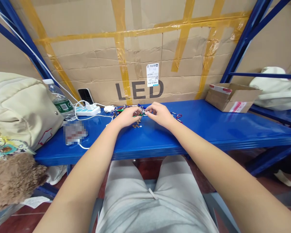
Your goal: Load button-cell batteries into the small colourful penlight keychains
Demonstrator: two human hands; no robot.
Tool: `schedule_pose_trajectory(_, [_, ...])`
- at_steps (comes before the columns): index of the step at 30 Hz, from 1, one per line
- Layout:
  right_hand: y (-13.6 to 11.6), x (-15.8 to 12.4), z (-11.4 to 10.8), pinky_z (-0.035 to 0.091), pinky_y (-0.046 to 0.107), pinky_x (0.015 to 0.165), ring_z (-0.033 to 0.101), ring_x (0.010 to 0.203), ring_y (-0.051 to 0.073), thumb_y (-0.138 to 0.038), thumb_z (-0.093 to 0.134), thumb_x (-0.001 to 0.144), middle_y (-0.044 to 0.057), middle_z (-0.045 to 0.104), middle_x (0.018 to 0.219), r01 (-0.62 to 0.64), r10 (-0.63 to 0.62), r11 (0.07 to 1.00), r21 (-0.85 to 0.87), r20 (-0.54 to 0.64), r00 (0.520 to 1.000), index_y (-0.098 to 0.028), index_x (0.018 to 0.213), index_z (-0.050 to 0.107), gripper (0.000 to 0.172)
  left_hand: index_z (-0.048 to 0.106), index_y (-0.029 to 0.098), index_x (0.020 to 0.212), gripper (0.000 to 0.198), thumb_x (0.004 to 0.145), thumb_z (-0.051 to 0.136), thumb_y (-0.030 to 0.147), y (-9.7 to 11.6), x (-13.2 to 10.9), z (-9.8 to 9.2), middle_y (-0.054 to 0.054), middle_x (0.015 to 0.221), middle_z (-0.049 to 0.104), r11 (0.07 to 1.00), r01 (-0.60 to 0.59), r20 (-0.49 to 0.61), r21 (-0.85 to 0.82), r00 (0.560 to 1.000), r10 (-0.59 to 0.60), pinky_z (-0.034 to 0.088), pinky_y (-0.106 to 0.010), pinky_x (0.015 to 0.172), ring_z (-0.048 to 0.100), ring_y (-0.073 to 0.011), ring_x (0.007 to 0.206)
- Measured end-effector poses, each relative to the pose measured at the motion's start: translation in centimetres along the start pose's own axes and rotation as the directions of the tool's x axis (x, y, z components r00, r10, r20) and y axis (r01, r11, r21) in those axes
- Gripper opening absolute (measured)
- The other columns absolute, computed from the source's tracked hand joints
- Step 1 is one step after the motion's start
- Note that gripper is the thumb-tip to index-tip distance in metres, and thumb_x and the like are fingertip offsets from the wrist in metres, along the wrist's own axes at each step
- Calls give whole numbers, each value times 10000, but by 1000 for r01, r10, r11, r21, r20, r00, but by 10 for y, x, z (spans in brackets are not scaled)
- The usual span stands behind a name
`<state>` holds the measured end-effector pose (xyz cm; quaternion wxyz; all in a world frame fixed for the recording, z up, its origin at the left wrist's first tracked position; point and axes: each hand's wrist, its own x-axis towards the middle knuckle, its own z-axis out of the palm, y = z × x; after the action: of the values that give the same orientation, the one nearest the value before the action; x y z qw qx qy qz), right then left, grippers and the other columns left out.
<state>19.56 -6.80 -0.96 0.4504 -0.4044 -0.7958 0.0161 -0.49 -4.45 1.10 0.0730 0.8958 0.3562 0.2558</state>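
My left hand (129,116) and my right hand (158,114) nearly meet above the middle of the blue shelf table (145,139). Both have their fingers curled in a pinch. Between the fingertips is a small silvery piece (143,111), too small to name. Green bits show by my left fingers. Several small brown and pale discs (136,125) lie just below that hand. A pile of small dark and coloured pieces (135,106) sits behind the hands, partly hidden by them. To the right of my right hand lie several small carabiner-shaped clips (179,116), one of them red.
A white power strip (88,110) with cables, a phone (85,96), a water bottle (60,102) and a blurred-out device (75,132) stand at left beside a cream bag (21,106). An open carton (230,97) is at right. A large cardboard box (97,64) walls the back.
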Motion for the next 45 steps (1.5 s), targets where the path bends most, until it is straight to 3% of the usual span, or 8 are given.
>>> schedule_pose_trajectory(17, [-1, -2, -8, 392, 257, 637, 488, 646, 130, -299, 616, 834, 4, 540, 713, 30, -33, 998, 58, 52, 998, -203, 936, 730, 181, 671, 197, 959, 179, 817, 564, 179, 2, 2, 5, -13, 918, 699, 993, -120, -71, 13, 990, 121, 475, -267, 768, 618, -159, 840])
schedule_pose_trajectory(28, [0, -2, -5, 393, 252, 614, 480, 609, 117, -297, 616, 793, -16, 576, 687, -104, 87, 985, 139, 120, 989, -170, 1016, 658, 260, 661, 182, 927, 149, 815, 563, 171, -3, 4, 6, -18, 909, 695, 990, -138, -82, 43, 987, 141, 457, -264, 757, 613, -156, 826])
schedule_pose_trajectory(36, [0, -5, -4, 378, 243, 603, 474, 588, 112, -271, 587, 811, -30, 542, 684, -50, 39, 995, 85, 130, 991, -182, 1040, 610, 247, 662, 193, 968, 204, 792, 574, 138, -3, 5, 6, -12, 922, 702, 993, -113, -94, 26, 989, 115, 462, -271, 774, 623, -161, 847])
schedule_pose_trajectory(45, [-2, -5, -5, 346, 243, 613, 515, 655, 134, -228, 543, 834, -8, 596, 705, 21, -4, 996, -88, 192, 981, -185, 1014, 655, 216, 663, 190, 959, 212, 786, 559, 125, -7, 5, 7, -9, 922, 702, 990, -137, -97, 32, 986, 139, 466, -269, 781, 625, -162, 853])
